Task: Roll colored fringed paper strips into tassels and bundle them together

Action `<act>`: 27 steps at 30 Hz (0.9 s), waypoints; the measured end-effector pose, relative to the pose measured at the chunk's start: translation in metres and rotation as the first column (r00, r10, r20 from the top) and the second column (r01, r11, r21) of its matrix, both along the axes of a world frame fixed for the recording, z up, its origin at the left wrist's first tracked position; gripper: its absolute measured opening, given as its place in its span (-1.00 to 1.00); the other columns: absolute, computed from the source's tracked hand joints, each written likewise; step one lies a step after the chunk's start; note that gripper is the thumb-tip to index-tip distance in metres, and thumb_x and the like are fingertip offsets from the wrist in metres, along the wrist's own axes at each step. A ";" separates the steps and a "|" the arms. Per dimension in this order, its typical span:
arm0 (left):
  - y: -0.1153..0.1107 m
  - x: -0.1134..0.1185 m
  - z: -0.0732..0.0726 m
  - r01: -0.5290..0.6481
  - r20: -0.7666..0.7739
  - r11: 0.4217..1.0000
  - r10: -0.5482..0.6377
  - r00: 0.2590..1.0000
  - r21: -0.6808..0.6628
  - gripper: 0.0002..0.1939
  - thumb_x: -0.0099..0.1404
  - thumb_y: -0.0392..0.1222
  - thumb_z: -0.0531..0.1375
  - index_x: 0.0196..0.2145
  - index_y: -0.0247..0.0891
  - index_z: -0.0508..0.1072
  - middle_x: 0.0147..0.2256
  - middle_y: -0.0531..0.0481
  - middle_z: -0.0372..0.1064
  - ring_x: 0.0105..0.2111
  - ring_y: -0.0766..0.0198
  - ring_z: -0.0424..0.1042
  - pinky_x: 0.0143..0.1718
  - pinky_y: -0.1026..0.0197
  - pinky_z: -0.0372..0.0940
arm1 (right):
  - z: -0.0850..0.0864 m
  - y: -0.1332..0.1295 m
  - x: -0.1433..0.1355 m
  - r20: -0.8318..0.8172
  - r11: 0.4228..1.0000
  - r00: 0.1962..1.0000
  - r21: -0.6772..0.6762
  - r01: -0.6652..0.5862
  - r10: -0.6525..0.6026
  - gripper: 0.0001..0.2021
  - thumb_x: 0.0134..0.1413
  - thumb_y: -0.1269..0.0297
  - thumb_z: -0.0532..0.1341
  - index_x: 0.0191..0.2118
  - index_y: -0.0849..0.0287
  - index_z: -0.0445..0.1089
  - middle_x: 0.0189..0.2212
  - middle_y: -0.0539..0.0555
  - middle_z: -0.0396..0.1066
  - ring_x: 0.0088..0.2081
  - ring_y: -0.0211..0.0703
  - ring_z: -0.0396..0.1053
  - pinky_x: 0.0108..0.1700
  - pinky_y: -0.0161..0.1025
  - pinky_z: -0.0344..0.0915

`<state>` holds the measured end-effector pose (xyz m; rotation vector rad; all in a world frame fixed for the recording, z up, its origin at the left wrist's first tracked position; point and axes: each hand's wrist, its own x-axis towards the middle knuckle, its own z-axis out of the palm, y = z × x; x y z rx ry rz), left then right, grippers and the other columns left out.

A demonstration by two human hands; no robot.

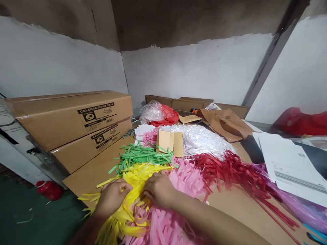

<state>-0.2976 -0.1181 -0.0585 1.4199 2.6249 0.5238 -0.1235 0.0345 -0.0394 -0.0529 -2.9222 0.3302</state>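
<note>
My left hand point(112, 196) is closed, thumb against curled fingers, on the left side of a bunch of yellow tassel strips point(138, 172). Just across from it, my right hand point(160, 190) has its fingers curled down into the same yellow strips. Yellow ends fan out below and left of the hands. Beneath and to the right lie pink tassel strips point(187, 177). Green strips point(143, 155) sit directly beyond the yellow ones, and dark red strips point(235, 173) spread to the right. The exact fingertip grip is partly hidden.
Two stacked cardboard boxes point(102, 102) stand at the left. Behind the strips are folded tan cards point(166, 141), white string point(206, 139) and a red plastic bag point(167, 117). White printed sheets point(288, 163) and purple plastic wrapping point(301, 200) lie at the right.
</note>
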 end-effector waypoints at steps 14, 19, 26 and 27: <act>0.007 0.004 -0.006 -0.133 -0.076 0.991 0.132 0.988 -0.009 -0.75 0.32 -0.02 0.01 -0.30 -0.12 0.44 -0.25 0.01 0.61 -0.15 0.14 0.56 -0.10 0.15 0.24 | -0.014 -0.002 -0.054 0.091 0.979 0.977 0.091 0.184 -0.192 -0.62 0.05 0.30 0.30 -0.01 0.30 0.33 -0.32 0.22 0.56 -0.30 0.08 0.51 -0.10 -0.03 0.20; 0.019 0.013 0.012 -0.125 -0.270 0.989 0.101 0.957 -0.072 -0.82 0.30 -0.14 0.11 -0.30 -0.13 0.53 -0.30 -0.07 0.61 -0.15 -0.05 0.54 -0.16 0.01 0.14 | -0.014 -0.008 -0.051 0.105 0.987 0.986 0.111 0.118 -0.130 -0.68 0.19 0.20 0.19 0.00 0.27 0.35 -0.27 0.21 0.56 -0.20 0.07 0.50 -0.06 -0.02 0.23; 0.045 -0.034 0.101 -0.225 -0.546 0.974 0.197 0.814 0.017 -0.66 0.34 -0.33 0.01 -0.16 -0.27 0.58 -0.22 -0.25 0.57 -0.11 -0.18 0.45 0.02 -0.25 0.06 | -0.036 -0.024 -0.043 0.207 0.969 0.978 0.239 -0.062 0.011 -0.60 0.20 0.00 0.25 -0.07 0.26 0.49 -0.08 0.28 0.56 -0.04 0.14 0.47 0.15 0.17 0.18; 0.051 -0.038 0.113 -0.219 -0.570 0.975 0.193 0.798 0.023 -0.68 0.34 -0.34 0.02 -0.20 -0.29 0.58 -0.27 -0.23 0.55 -0.13 -0.14 0.45 0.03 -0.25 0.07 | -0.039 -0.025 -0.044 0.210 0.964 0.978 0.256 -0.066 0.011 -0.62 0.20 0.03 0.26 -0.06 0.25 0.50 -0.07 0.29 0.56 -0.02 0.16 0.46 0.16 0.19 0.18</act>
